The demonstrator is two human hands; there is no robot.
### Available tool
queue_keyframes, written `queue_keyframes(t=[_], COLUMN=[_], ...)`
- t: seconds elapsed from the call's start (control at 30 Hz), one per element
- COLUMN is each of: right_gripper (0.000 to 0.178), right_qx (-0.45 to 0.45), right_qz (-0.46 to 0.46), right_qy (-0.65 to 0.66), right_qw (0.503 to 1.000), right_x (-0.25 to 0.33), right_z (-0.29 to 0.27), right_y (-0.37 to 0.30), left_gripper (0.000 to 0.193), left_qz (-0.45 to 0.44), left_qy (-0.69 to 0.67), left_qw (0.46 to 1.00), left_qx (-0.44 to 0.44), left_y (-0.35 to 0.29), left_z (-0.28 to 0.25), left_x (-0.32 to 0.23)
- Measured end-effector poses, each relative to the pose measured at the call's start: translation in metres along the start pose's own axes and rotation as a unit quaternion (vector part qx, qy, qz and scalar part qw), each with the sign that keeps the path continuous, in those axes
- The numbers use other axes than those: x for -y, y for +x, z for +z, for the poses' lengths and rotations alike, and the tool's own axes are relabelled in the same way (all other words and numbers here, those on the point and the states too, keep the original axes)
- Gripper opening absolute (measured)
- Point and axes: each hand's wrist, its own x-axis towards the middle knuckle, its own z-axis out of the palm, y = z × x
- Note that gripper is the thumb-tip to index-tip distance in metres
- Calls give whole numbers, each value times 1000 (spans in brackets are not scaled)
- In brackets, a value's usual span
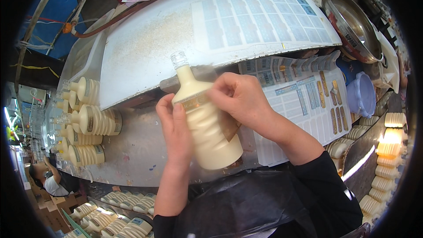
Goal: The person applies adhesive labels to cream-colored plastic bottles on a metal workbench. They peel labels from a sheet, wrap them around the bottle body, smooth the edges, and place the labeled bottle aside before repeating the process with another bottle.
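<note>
A cluttered workshop surrounds a dull grey metal worktop [132,163], scuffed and flecked; a worn white board [136,64] spans twelve o'clock. At the centre, a cream-coloured bottle with a rippled body and clear threaded mouth [209,136] tilts, neck toward eleven o'clock, base toward five.

The labelling looks partway along: a shiny brown-gold strip [194,102] crosses the shoulder, yet a glossy brown flap [231,131] stands away from the lower right side, apparently left to press down; similar cream bottles with dark panels [99,121] lie at nine o'clock, seemingly labelled already; gold-brown strips remain on a thin, whitish backing sheet [275,150] at three o'clock.

The left hand [172,121] is half-curled along the bottle's left side, thumb against it; whether it grips or merely steadies, I cannot tell; the right hand [244,99] has thumb and forefinger nearly meeting at the strip's right end; whether film is pinched there is hidden.
</note>
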Motion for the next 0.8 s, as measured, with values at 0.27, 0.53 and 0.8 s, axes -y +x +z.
queue_keyframes(t=[0.27, 0.53, 0.8], right_gripper=[22, 22, 22], right_qx=[-3, 3, -1], right_qz=[-1, 0, -13], right_qy=[6, 16, 9], right_qw=[1000, 1000, 1000], right_x=[-2, -2, -5], right_z=[1, -1, 0], right_y=[0, 1, 2], left_gripper=[34, 38, 48], left_qz=[-6, -8, -6], left_qy=[-10, 82, 133], left_qw=[1000, 996, 991], left_qx=[1, -21, 5], left_y=[-1, 13, 14], left_z=[1, 1, 7], left_x=[-3, -6, -15])
